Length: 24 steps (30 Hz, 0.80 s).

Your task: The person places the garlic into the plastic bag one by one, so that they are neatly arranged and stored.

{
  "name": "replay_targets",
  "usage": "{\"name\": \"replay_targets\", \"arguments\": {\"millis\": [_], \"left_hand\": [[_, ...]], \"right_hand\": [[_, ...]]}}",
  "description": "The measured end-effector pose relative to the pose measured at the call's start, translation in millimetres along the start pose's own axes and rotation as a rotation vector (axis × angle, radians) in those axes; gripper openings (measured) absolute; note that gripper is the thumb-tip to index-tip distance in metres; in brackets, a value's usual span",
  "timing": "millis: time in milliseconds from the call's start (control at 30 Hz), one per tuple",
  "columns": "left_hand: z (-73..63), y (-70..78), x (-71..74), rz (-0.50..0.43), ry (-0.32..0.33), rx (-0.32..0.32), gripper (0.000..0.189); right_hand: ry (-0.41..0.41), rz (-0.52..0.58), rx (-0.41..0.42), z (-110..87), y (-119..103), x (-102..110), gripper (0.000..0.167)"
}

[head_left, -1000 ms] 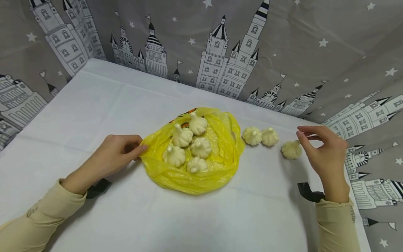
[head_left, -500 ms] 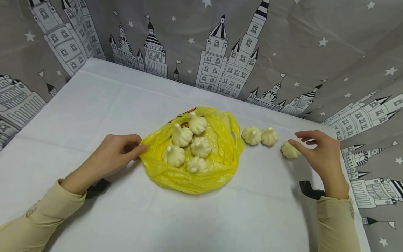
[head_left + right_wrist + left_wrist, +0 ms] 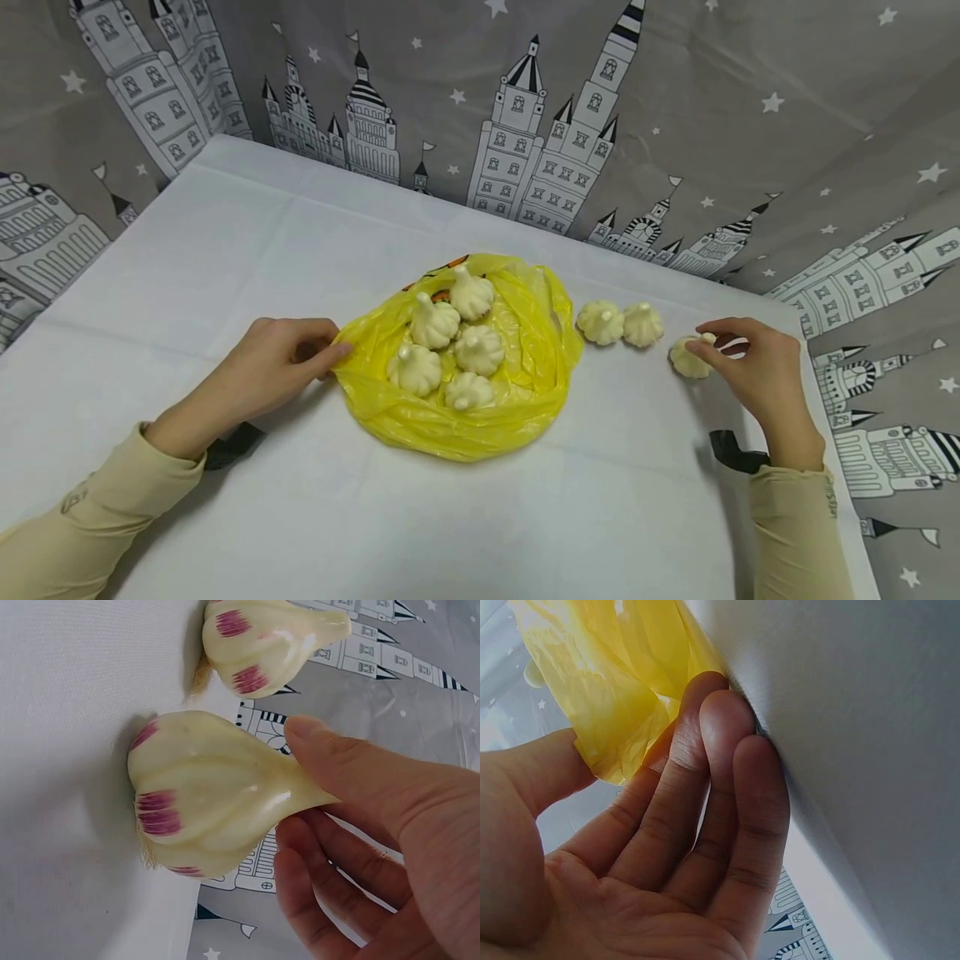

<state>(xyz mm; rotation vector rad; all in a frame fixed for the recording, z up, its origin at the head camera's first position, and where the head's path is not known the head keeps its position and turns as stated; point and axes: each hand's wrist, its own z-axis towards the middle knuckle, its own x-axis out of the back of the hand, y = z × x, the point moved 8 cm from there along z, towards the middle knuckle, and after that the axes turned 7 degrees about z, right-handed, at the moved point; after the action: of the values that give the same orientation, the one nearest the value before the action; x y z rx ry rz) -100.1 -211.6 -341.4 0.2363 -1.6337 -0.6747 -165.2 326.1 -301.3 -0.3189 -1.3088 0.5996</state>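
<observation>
My left hand pinches the left edge of a yellow plastic bag between thumb and fingers; in the left wrist view the bag's yellow film runs up from the fingertips. Several garlic bulbs lie in the open bag. At the far right, my right hand has thumb and fingers around the stem of a single garlic bulb. Up close in the right wrist view, this bulb has purple marks and dry roots, its base against the white cloth.
Two more garlic bulbs sit side by side between the bag and my right hand. White cloth covers the table. Behind it and along the right side hangs a grey curtain printed with castles and stars.
My right hand has moved slightly left and down onto the far-right garlic bulb and now pinches its stem. The left hand and the bag stay in place.
</observation>
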Motion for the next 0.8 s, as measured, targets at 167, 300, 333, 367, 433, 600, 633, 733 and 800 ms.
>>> {"name": "replay_targets", "arguments": {"millis": [167, 300, 333, 367, 433, 600, 633, 733, 800], "left_hand": [[0.0, 0.3, 0.8, 0.0, 0.005, -0.001, 0.015], [0.0, 0.5, 1.0, -0.004, 0.006, -0.006, 0.015], [-0.1, 0.4, 0.9, -0.005, 0.005, -0.006, 0.015], [-0.1, 0.3, 0.8, -0.005, 0.005, -0.006, 0.015], [-0.3, 0.7, 0.7, -0.007, 0.005, -0.009, 0.015], [-1.5, 1.6, 1.0, -0.007, 0.01, -0.012, 0.016], [-1.5, 1.6, 1.1, -0.004, 0.011, -0.01, 0.016], [-1.4, 1.5, 1.0, -0.007, 0.01, -0.011, 0.016], [-1.1, 1.3, 1.2, -0.006, 0.009, -0.009, 0.016]], "right_hand": [[-0.001, 0.005, 0.007, 0.1, -1.5, 0.1, 0.022], [0.011, -0.008, 0.02, -0.6, -3.3, 0.3, 0.02], [0.015, -0.013, 0.024, -0.9, -3.8, 0.4, 0.02], [0.02, -0.017, 0.027, -1.1, -4.1, 0.6, 0.02], [0.03, -0.024, 0.038, -1.0, -4.6, 1.4, 0.02], [0.056, -0.025, 0.05, -1.7, -6.9, 4.9, 0.022], [0.062, -0.02, 0.05, -1.9, -8.0, 5.9, 0.022], [0.084, 0.0, 0.055, -1.9, -12.2, 10.0, 0.023], [0.1, 0.011, 0.07, -1.3, -16.9, 13.2, 0.023]]}}
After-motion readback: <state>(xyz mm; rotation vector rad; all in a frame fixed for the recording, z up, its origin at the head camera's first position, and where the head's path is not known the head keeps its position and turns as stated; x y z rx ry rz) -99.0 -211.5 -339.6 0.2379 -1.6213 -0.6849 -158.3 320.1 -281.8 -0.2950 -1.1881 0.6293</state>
